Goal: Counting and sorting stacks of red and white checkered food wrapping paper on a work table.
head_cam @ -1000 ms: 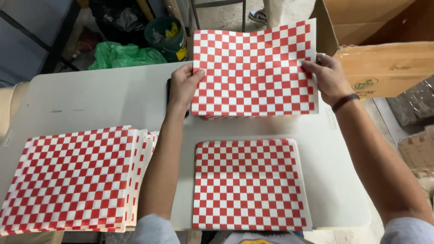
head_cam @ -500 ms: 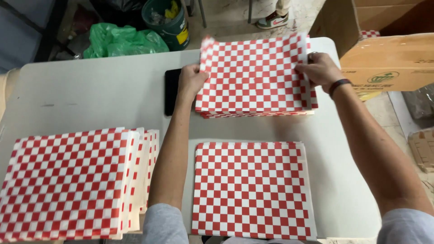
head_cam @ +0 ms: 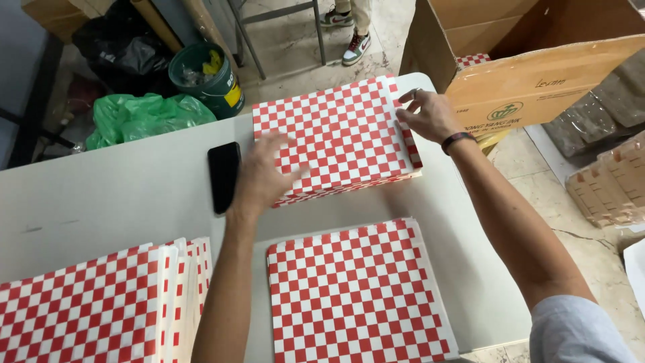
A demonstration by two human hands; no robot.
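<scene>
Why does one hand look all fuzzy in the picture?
In the head view, the left hand is smeared with motion blur over the far checkered paper stack; the right hand at the stack's edge looks sharper, and the light is even, with soft shadows on the table.

A pale grey table (head_cam: 121, 202) fills the middle, on a beige tiled floor (head_cam: 289, 47). At twelve o'clock stand metal legs (head_cam: 316, 27), perhaps a chair's; at one o'clock, an open cardboard box (head_cam: 537, 81); at eleven, a green bucket (head_cam: 208, 84).

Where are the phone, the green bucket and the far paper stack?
phone (head_cam: 224, 176), head view, middle of its black face.
green bucket (head_cam: 218, 91), head view, its side wall.
far paper stack (head_cam: 342, 131), head view, top sheet.
</scene>
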